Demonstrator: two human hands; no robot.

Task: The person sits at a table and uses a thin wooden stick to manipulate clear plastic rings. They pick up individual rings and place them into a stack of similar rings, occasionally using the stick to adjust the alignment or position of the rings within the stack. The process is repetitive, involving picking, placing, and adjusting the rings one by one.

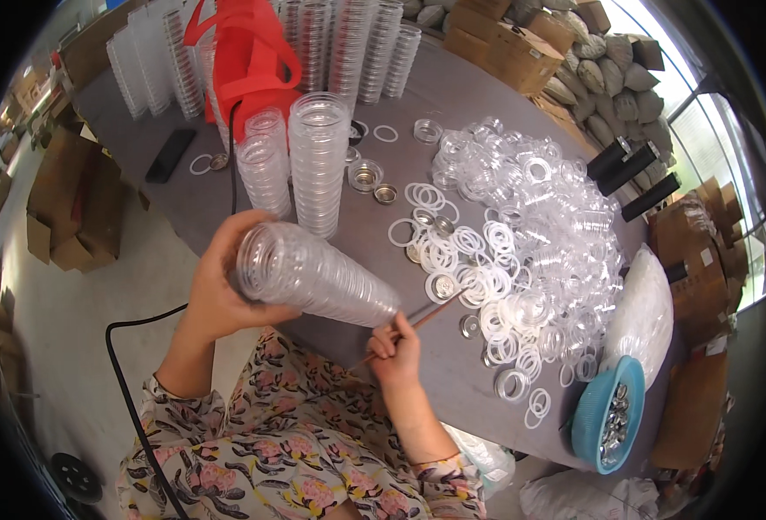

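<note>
My left hand [218, 286] is wrapped round the near-left end of a long stack of clear round plastic pieces [326, 277], nested one in another. The stack lies tilted in the air over the table's near edge. At its right end is my right hand [396, 354], fingers closed on a thin brown stick [430, 314] that points toward the white rings [478, 290]; the fingertips touch or almost touch the stack's end. Two upright stacks, a tall one [318, 173] and a shorter one [264, 169], stand just beyond my left hand.
A large heap of clear plastic pieces [543, 208] covers the table's right side. A blue basket [586, 425] of small metal parts sits at the right edge, beside a filled plastic bag [643, 316]. Farther back are a red bag [248, 65], a black phone [170, 156] and more stacks [348, 52].
</note>
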